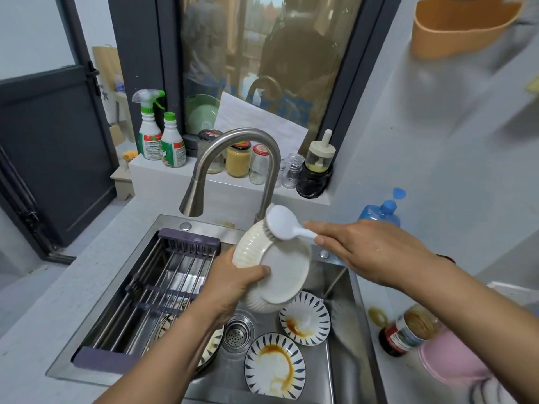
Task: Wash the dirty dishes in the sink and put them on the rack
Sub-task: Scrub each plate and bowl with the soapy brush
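Left hand (233,282) grips the bowl (272,266) tilted over the sink (344,330); right hand (361,250) pinches the brush (281,224) at its rim. Best scrub firmly all round, rotating.
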